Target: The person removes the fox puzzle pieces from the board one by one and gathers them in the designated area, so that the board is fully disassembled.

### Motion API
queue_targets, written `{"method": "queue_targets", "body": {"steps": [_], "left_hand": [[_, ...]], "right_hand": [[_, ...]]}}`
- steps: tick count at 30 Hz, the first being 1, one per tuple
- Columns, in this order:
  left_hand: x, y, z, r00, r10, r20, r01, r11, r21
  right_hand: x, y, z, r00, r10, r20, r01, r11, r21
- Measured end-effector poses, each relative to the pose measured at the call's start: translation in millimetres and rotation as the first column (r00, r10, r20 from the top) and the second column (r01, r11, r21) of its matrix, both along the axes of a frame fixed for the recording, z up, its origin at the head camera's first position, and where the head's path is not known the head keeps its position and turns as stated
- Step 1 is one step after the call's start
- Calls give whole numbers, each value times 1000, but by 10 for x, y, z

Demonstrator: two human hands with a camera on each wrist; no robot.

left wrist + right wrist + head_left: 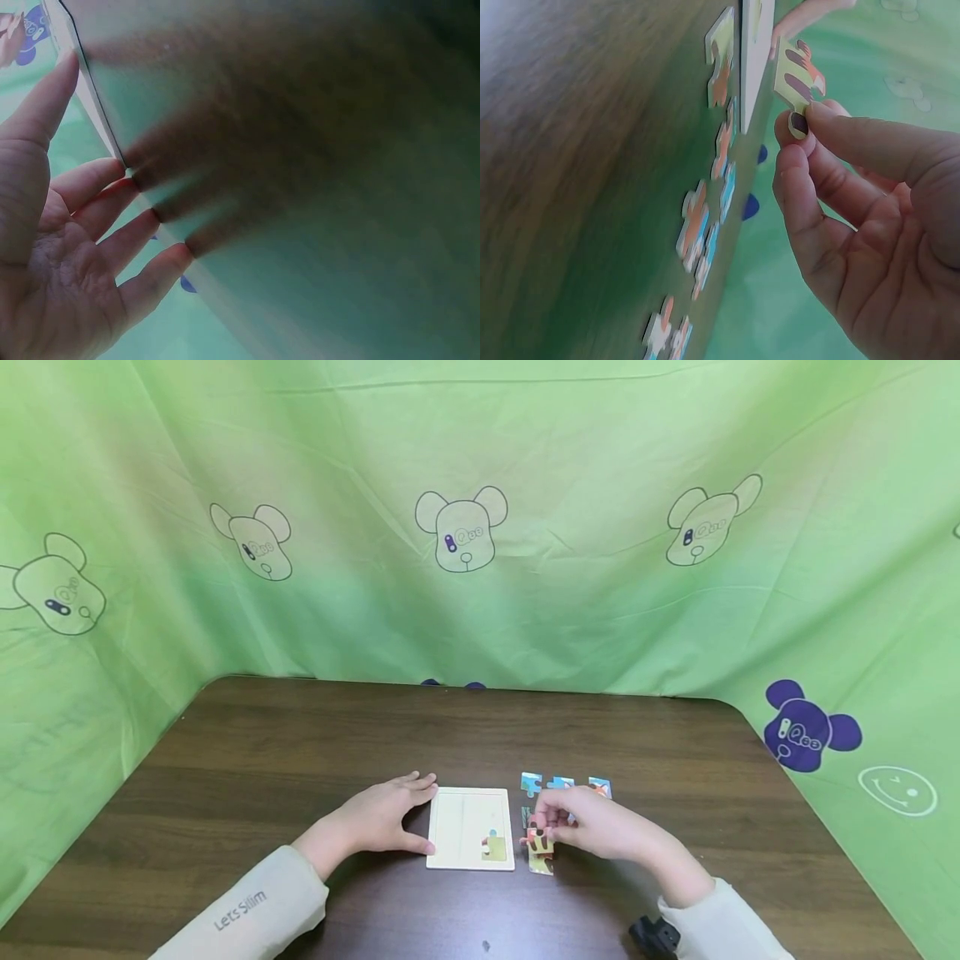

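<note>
My left hand lies at the left side of a pale wooden puzzle board, fingers spread and thumb at its lower left edge. In the left wrist view the fingertips rest on the table. One fitted jigsaw piece sits in the board's lower right corner. Just right of the board, my right hand pinches another jigsaw piece, yellow-green with dark brown patches and some orange, between thumb and fingers. It is raised above the loose pieces and tilted in the right wrist view.
Several loose jigsaw pieces lie right of the board, among them a blue one at the back and a yellow-brown one near the front. A black object is by the right sleeve. A green curtain hangs behind the brown table.
</note>
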State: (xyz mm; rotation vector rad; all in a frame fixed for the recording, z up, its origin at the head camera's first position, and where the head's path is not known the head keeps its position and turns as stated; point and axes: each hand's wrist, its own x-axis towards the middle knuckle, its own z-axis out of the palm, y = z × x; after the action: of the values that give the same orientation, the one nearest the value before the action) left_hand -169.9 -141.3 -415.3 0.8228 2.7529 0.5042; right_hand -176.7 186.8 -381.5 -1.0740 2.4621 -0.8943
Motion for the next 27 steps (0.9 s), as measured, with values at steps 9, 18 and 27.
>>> {"method": "queue_targets", "body": {"steps": [9, 18, 27], "left_hand": [[4, -6, -1, 1000, 0, -1, 0, 1000, 0], [-1, -1, 0, 1000, 4, 5, -4, 1000, -4], [-11, -1, -6, 1000, 4, 4, -4, 1000, -2]], "right_hand": [[57, 160, 12, 1000, -8, -15, 9, 1000, 23], [83, 287, -47, 999, -25, 31, 24, 999, 28], [112, 439, -102, 995, -16, 99, 17, 1000, -15]]}}
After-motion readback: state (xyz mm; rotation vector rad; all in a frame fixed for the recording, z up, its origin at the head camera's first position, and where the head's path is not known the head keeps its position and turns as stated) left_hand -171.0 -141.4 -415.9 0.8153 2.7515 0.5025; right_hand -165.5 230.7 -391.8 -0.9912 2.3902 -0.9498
